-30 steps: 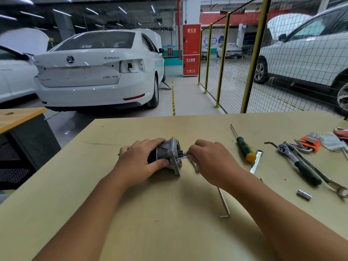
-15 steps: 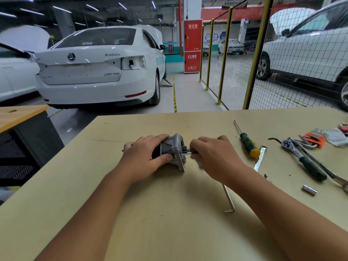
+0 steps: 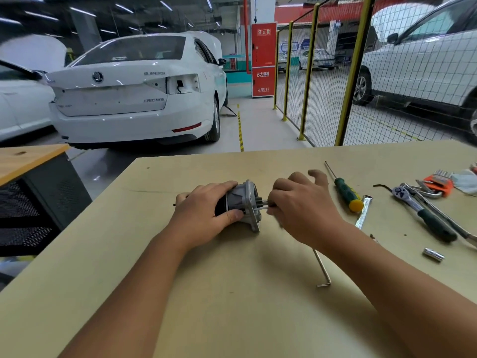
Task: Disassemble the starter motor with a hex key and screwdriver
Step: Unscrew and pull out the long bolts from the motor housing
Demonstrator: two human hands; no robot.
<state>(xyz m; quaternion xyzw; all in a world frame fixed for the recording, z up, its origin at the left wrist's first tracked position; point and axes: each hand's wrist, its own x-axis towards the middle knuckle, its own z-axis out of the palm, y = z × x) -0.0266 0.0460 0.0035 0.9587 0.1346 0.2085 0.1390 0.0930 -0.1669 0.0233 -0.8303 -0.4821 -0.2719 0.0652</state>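
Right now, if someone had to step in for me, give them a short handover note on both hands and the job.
Left hand grips the starter motor, which lies on its side on the table. Right hand pinches a thin rod at the motor's flange end; whether it is a bolt or a tool is unclear. Screwdriver and a long hex key lie unused on the table to the right. Housing is still assembled; disassembly remains.
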